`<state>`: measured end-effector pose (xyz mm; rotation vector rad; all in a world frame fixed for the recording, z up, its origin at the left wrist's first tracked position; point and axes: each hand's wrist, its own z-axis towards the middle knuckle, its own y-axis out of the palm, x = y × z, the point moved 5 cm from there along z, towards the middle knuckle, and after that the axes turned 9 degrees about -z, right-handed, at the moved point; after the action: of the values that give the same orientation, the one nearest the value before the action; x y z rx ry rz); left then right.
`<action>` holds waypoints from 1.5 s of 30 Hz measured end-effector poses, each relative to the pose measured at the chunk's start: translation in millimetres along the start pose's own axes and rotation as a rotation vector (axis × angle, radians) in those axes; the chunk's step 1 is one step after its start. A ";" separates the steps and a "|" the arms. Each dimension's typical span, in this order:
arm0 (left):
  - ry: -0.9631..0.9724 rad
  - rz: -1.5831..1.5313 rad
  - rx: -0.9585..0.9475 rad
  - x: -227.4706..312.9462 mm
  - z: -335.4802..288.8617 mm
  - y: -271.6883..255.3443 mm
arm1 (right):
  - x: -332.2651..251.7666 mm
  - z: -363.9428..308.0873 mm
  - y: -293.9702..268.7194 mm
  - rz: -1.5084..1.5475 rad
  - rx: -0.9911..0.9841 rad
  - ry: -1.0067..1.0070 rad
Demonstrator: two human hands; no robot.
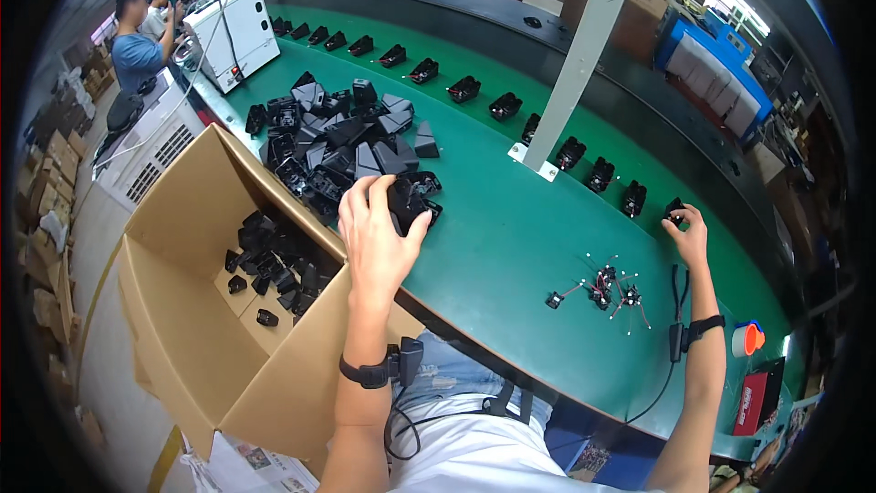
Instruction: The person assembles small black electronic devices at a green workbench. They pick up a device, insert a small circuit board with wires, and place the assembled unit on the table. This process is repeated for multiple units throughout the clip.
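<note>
My left hand (374,236) is closed around a black plastic housing (406,204) at the near edge of a heap of similar black housings (347,137). Far to the right, my right hand (691,236) pinches a small black part (673,208) at the near end of a row of black units on the green strip; its fingers partly cover that part. The closest unit in the row (633,199) stands just left of my right hand. Small wired components (604,290) lie in a loose cluster on the green table, between my two hands.
An open cardboard box (182,329) holding black pieces stands against the table's left edge. A metal post (584,55) rises from the table. At right are an orange-and-white roll (746,340) and a red box (756,398). Two people stand at far left, beside a white machine (233,36).
</note>
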<state>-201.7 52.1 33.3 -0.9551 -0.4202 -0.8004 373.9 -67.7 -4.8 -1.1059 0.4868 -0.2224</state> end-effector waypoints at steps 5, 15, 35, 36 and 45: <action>-0.017 0.196 -0.141 -15.2 -21.0 26.8 | 11.9 10.9 34.3 -0.059 -0.017 -0.083; 0.010 0.222 -0.174 3.2 -12.4 57.0 | -8.3 -5.8 22.1 -0.130 -0.159 -0.030; 0.594 -0.005 -0.680 83.1 -26.1 145.8 | -216.6 -137.6 -18.0 0.152 -0.208 -0.635; 0.615 -0.006 -0.654 90.3 -31.1 148.5 | -226.9 -142.2 -21.3 0.216 -0.234 -0.680; 0.670 0.099 -0.775 128.7 -34.3 175.0 | -220.3 -157.8 1.9 0.234 -0.309 -0.607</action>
<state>14.3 27.1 -0.1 -1.3184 0.5610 -1.1595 105.2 -103.4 -4.5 -1.3339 0.1004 0.4005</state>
